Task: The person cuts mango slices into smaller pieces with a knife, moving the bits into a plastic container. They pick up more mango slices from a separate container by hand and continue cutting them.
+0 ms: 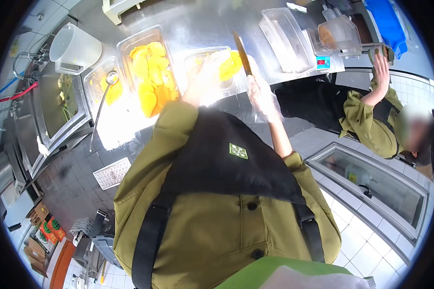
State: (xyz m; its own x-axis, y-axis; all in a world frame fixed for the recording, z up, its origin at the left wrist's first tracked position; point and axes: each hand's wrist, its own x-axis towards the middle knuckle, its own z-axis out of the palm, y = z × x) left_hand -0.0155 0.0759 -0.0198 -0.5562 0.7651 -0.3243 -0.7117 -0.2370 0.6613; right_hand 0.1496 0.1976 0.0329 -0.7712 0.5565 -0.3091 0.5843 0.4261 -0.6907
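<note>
My right hand point(261, 94), in a clear glove, is closed around the handle of a knife point(242, 54). The blade points away from me, up and slightly left. Bright glare washes out my left hand point(203, 77), so its fingers cannot be made out. It is at a clear tray point(194, 52) holding yellow-orange fruit pieces point(230, 65) that look like mango. Left of that hand stands a deeper clear tub point(122, 48) filled with larger peeled fruit pieces point(152, 79). A smaller tub with fruit point(113, 91) and a ladle point(112, 77) is farther left.
A white pitcher point(77, 48) and a sink point(58, 108) are on the left. To the right are a clear plastic bin point(287, 41), a scale with a lit display point(323, 62) and more containers. A co-worker point(371, 106) stands at the right with a hand raised.
</note>
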